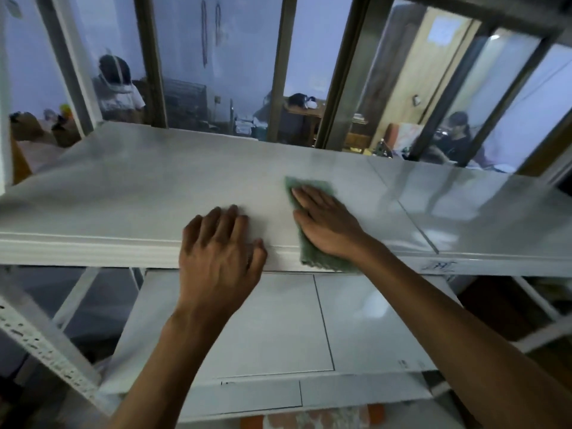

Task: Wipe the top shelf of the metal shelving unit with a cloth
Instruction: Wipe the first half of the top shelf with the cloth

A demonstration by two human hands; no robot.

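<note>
At the far left we see a perforated white upright (46,345) of the metal shelving unit, and above it the top shelf (130,193) runs wide across the view, its long axis left to right. The left stretch of that shelf looks dull and matte; we judge it not yet wiped, though blur makes this uncertain.

Our left hand (219,255) rests palm down on the front edge of the top shelf, fingers spread and fairly straight, holding nothing; it seems to brace us. Just to its right, apart from it, lies the green cloth (309,187), spread flat on the shelf with its near end hanging over the front lip. Our right hand (325,221) presses it down with straight fingers pointing away and slightly left, palm flat on the fabric, not pinching it. The right forearm reaches in from the lower right.

Right of the cloth the shelf surface (464,205) is glossy and throws back reflections, so we judge that side done. The unwiped part therefore lies to the left of the right hand, along the shelf's length, and the bracing left hand sits in that path; we reckon it must lift or slide aside

Below, a lower shelf (278,329) shows between our forearms
</note>
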